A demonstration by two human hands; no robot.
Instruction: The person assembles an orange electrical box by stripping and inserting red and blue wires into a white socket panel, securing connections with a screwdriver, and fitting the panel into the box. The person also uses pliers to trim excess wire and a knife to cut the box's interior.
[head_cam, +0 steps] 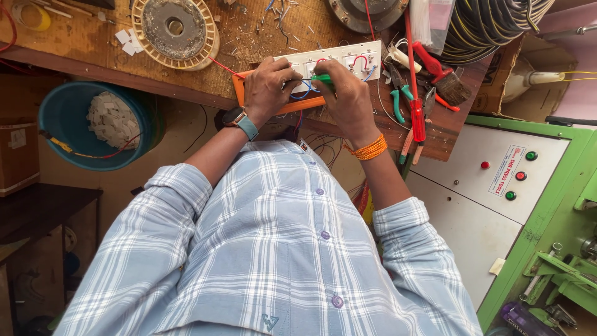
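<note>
Gripping green-handled screwdriver, right hand closes on it at upper centre; left hand presses switch board, long axis left-right, directly beneath both hands.

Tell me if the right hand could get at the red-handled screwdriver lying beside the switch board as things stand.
Probably yes. The red-handled screwdriver lies on top of the tool pile just beside the right hand, nothing over it. That hand's grip is full, though, with a green-handled tool.

White slanted label on cabinet
</note>
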